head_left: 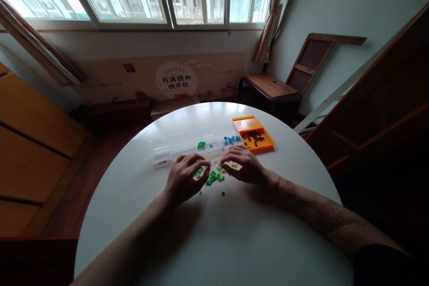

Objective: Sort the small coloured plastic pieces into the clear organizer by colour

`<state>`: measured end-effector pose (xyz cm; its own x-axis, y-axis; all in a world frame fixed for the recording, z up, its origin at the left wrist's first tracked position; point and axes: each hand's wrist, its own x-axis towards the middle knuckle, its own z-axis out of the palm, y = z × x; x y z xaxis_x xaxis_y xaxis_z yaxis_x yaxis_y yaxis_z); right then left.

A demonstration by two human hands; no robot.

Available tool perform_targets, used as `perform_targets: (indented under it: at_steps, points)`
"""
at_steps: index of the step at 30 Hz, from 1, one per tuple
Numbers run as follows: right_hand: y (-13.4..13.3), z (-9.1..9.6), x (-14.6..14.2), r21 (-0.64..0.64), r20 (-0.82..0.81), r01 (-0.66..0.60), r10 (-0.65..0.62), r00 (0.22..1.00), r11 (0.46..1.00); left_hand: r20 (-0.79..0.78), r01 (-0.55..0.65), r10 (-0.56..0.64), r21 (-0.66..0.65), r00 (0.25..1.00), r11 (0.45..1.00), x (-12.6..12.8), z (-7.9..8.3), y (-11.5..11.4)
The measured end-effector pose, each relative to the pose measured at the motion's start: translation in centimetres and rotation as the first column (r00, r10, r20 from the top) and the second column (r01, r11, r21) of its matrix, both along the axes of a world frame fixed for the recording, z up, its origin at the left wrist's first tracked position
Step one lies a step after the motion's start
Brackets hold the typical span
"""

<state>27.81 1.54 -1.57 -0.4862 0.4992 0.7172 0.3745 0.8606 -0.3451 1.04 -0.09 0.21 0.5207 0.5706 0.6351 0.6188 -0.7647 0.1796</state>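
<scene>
Small toy building bricks lie in a loose pile on the table, mostly green bricks [213,178] with some yellow bricks [233,165] among them. My left hand [187,175] is at the left of the pile, thumb and forefinger curled together; a speck of blue shows by the fingertips, but what they pinch is unclear. On the pile's right, my right hand [244,165] pinches a tiny blue brick [220,165] at its fingertips. Behind the hands is a clear compartment box [181,143]; green bricks [201,145] and blue bricks [231,140] sit in separate compartments.
An orange box [270,143] holding dark brown bricks [254,136] adjoins the clear box's right end. All this rests on a round white table [140,214]. Beyond it stand a wooden chair [273,85] and a printed cardboard panel [134,76] under the window.
</scene>
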Motion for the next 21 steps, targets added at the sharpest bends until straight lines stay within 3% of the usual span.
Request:
perform_targets:
  at_steps: [5,8,11,15,21]
  points:
    - [0.9,-0.1,0.8,0.019,-0.182,0.257,-0.250,0.951,0.966,-0.045,-0.136,0.131,-0.126,0.990,0.983,-0.8,-0.7,0.4]
    - [1.7,-0.4,1.5,-0.035,-0.123,0.464,-0.465,0.877,0.885,-0.089,-0.170,0.157,-0.172,0.984,0.970,-0.9,-1.0,0.5]
    - [2.1,-0.7,2.0,-0.076,-0.022,0.564,-0.567,0.823,0.822,-0.122,-0.178,0.156,-0.199,0.980,0.964,-0.9,-0.9,0.6]
    - [1.9,-0.9,1.9,-0.120,-0.006,0.535,-0.540,0.842,0.836,-0.115,-0.168,0.147,-0.203,0.982,0.965,-0.8,-1.0,0.5]
    - [1.3,-0.9,1.3,-0.109,-0.034,0.352,-0.357,0.933,0.930,-0.088,-0.126,0.110,-0.203,0.990,0.971,-0.9,-1.3,0.7]
